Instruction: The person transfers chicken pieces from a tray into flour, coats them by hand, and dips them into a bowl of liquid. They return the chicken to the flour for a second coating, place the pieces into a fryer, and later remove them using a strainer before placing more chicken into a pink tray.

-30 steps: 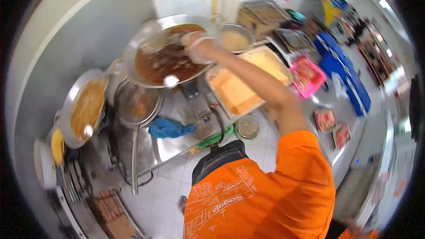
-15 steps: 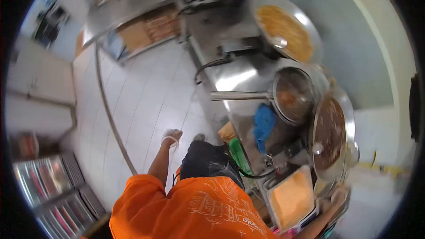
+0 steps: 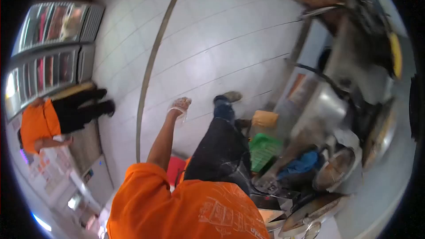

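Observation:
Over the white tiled floor hangs my left hand (image 3: pixel 180 105), in a thin clear glove, its fingers curled in; whether it holds anything is too small to tell. My right hand is out of the picture. To the right of my legs are a green basket (image 3: pixel 264 150) and a tan box (image 3: pixel 265 118). Beside them, a blue cloth (image 3: pixel 300 163) lies on the metal counter, near a pot (image 3: pixel 335 168) and a wide pan (image 3: pixel 310 214).
On the left a co-worker (image 3: pixel 40 121) in an orange shirt stands by a counter. Glass-door fridges (image 3: pixel 53 26) stand at the upper left. A long dark strip (image 3: pixel 155 53) crosses the floor. Another large pan (image 3: pixel 380 132) is at the far right.
The view has swung left, bringing the co-worker into sight and shifting the counter and pans to the right edge. My right hand has left view. My left hand stays curled.

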Tool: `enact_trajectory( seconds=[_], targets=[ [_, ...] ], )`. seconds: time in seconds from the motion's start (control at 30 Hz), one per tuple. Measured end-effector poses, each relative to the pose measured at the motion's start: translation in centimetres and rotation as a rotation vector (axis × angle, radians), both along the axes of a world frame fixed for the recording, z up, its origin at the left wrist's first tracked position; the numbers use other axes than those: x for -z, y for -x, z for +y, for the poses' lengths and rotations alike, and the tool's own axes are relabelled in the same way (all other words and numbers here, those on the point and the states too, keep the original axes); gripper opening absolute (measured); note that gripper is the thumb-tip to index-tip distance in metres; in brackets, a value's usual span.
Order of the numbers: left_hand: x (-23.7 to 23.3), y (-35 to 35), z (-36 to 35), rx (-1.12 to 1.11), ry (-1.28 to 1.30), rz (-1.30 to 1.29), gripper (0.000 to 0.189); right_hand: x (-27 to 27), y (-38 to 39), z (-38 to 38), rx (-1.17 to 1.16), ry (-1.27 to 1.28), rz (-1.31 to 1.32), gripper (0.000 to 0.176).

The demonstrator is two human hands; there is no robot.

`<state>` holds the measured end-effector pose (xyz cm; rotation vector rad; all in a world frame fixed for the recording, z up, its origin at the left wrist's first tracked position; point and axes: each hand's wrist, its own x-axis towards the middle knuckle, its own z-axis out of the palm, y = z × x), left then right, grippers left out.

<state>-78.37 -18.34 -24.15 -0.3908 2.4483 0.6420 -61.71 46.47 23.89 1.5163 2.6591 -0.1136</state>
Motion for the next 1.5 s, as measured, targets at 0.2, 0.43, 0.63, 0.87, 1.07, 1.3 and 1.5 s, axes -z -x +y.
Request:
enact_trajectory(
  seconds=[0.2,0.43,0.63,0.87,1.07,1.3,1.5],
  targets=[
    [-1.7,-8.9,-1.9,-0.604,-0.237,-0.258,0.034,-3.1,5.8,1.8,-0.021,0.007,-0.072,0.032],
    [2.7,-17.0,0.0,0.028,-0.058,-0.35,0.016,-5.1,3.1,5.2,0.107,0.029,0.173,0.035],
    [3.1,-3.5,-2.9,-0.105,-0.224,-0.058,0.021,-4.3,-5.5,18.3,0.313,0.464,0.616,0.044],
    [-8.6,12.5,0.8,-0.601,-0.691,-0.09,0.027,-5.4,-4.3,10.2,0.303,0.237,0.933,0.01],
    [-1.6,13.9,2.3,-0.465,-0.757,-0.11,0.021,-7.0,-7.5,15.0,0.185,-0.395,-0.219,0.022],
    [-5.4,15.8,14.9,-0.076,-0.751,-0.233,0.023,-6.4,-10.3,16.9,0.36,-0.382,-0.322,0.022],
    [-5.9,12.9,18.0,-0.03,-0.7,-0.209,0.023,-1.2,-10.2,15.5,0.182,-0.139,-0.302,0.023]
  ],
)
